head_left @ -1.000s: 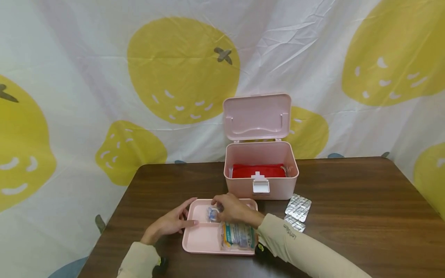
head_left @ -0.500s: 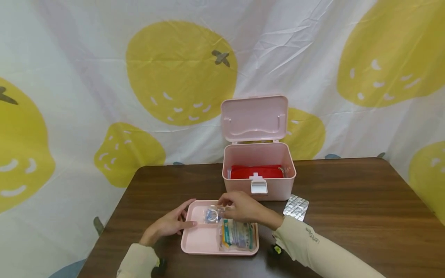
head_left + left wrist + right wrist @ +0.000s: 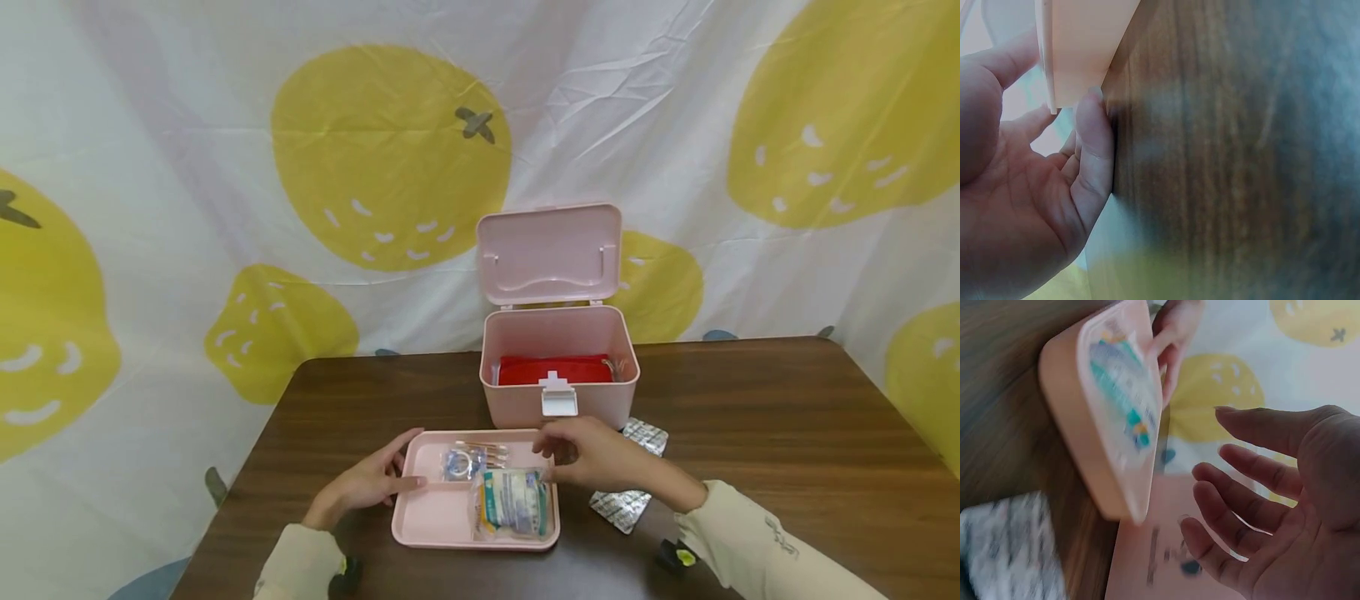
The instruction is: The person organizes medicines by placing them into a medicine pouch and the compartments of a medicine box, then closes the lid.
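Note:
My left hand holds the left end of a shallow pink tray, its thumb over the rim; the left wrist view shows that hand against the tray wall. At the tray's back lie a clear packet with something blue and a white ring, and several cotton swabs. A clear bag with teal and white packaging fills the front right. Above the right rim, my right hand has loosely bent fingers and nothing in them, as the right wrist view confirms.
Behind the tray stands a pink box, lid raised, with a red pouch inside. Silver blister packs lie right of the tray, partly under my right hand. A fruit-print cloth hangs behind the brown table.
My right hand has moved right, away from the tray's back compartment, leaving the cotton swabs beside the clear packet. The left hand stays on the tray.

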Available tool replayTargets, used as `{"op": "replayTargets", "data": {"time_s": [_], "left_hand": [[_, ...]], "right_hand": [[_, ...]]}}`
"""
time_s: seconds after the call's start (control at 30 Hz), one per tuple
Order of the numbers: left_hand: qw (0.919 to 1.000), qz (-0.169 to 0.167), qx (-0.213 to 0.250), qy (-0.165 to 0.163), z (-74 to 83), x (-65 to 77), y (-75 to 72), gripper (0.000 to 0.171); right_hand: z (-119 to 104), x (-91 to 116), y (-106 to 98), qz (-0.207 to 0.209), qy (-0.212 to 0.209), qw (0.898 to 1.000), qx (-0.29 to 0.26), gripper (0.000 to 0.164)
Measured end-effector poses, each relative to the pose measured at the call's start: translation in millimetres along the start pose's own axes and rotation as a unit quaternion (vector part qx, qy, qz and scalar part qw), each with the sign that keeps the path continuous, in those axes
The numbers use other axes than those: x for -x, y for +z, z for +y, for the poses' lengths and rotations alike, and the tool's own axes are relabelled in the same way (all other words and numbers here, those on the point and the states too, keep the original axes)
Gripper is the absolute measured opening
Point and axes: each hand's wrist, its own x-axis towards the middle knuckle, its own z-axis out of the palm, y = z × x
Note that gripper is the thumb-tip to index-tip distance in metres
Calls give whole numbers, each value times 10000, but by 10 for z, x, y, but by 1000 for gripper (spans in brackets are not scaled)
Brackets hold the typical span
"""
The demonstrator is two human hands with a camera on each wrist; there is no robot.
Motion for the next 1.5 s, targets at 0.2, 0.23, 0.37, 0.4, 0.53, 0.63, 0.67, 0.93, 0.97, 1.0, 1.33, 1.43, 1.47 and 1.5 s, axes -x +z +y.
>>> {"op": "replayTargets", "data": {"time_s": [0.2,0.23,0.37,0.4,0.53,0.63,0.67,0.93,0.97,1.0,1.33,1.43,1.47,1.5], "left_hand": [[10000,6,33,-12,-4,-7,-2,85],[10000,4,40,-13,5,-1,-2,85],[10000,14,23,-58,27,12,1,84],[10000,12,23,-69,29,15,2,85],[9999,31,17,-126,18,7,-1,85],[9999,45,9,-148,20,-2,-7,85],[9999,50,1,-155,22,-5,-9,85],[9996,94,-60,-243,34,-16,-19,85],[9996,94,-60,-244,34,-16,-21,84],[9996,98,-65,-244,33,-16,-22,84],[9997,70,-22,-238,26,0,-12,84],[9997,69,-19,-236,19,3,-5,84],[9997,65,-15,-242,17,3,-3,84],[9997,54,-3,-235,15,3,0,84]], "right_hand": [[191,256,-205,4,182,9998,110,26],[226,292,-236,-6,227,9997,134,26],[354,422,-315,5,353,9993,112,29],[387,451,-326,-1,373,9992,105,29],[476,544,-364,43,474,9987,155,26],[544,601,-405,184,636,9976,185,25],[573,619,-420,257,693,9971,191,26],[836,723,-526,881,1362,9864,255,28],[868,729,-530,934,1451,9846,264,28],[902,733,-533,969,1537,9829,287,29],[1140,704,-450,1220,2000,9715,352,46],[1165,681,-421,1143,2086,9702,466,52],[1168,676,-412,1104,2144,9692,492,54],[1168,672,-405,1069,2202,9683,493,55]]}}
